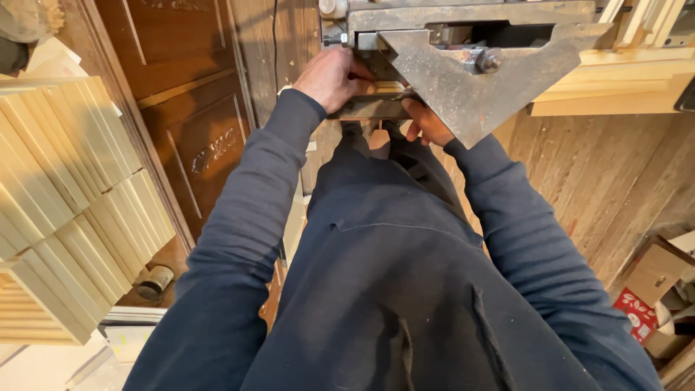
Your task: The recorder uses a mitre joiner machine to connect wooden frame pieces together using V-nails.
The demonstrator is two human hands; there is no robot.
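Observation:
My left hand [331, 76] rests palm down on a pale wooden piece [385, 88] lying on the ledge of a grey metal machine [463, 80]. Its fingers curl over the wood's near end. My right hand [427, 124] reaches under the machine's triangular steel bracket and presses against the front of the same ledge; part of it is hidden by the bracket. Both arms wear dark blue sleeves. A large bolt [489, 60] sits on the bracket just right of the wood.
Stacks of pale moulded wood strips [69, 188] fill the left side. A carved dark wooden panel [195, 137] lies on the floor beside them, with a small can [153, 281]. More pale timber [615, 80] lies at right; a cardboard box [655, 289] at bottom right.

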